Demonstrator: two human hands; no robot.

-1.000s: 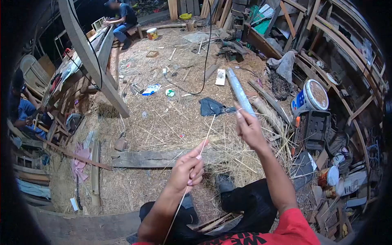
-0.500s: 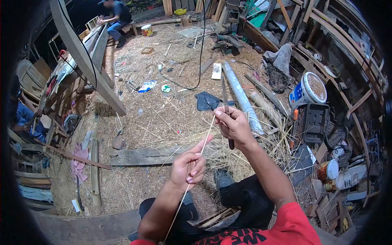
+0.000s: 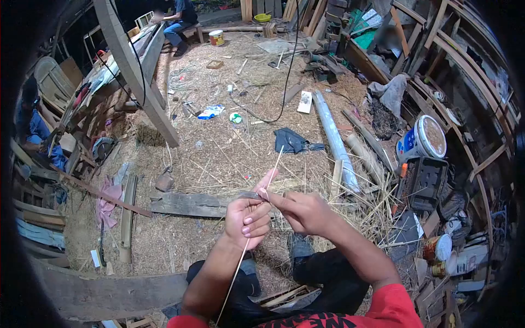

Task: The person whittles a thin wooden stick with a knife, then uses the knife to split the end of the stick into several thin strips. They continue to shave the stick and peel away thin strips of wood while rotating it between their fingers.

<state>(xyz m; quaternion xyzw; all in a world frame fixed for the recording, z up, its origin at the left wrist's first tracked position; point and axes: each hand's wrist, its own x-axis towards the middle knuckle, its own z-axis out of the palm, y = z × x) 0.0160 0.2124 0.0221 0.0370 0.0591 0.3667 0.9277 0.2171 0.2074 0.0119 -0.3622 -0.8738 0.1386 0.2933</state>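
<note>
A thin pale strip (image 3: pixel 235 276), which looks like split bamboo, slants up from my lap past both hands. My left hand (image 3: pixel 249 221) is closed around the strip, its index finger stretched out along it. My right hand (image 3: pixel 306 213) meets the left at the strip, fingers curled and knuckles up. It grips a knife, mostly hidden by the hands; a short dark length of the blade (image 3: pixel 248 194) shows at the left hand's thumb, lying across the strip. The strip's upper end stands free above the fingers.
A weathered plank (image 3: pixel 188 205) lies ahead of my feet, with loose bamboo slivers (image 3: pixel 377 194) to the right. Beyond are a grey pole (image 3: pixel 336 142), a dark cloth (image 3: pixel 295 141) and a white bucket (image 3: pixel 429 136). A slanted post (image 3: pixel 128 65) stands left; a person (image 3: pixel 183 22) sits at the back.
My right hand has come down and left to the left hand, and the knife has turned from upright to across the strip. The view has shifted slightly left.
</note>
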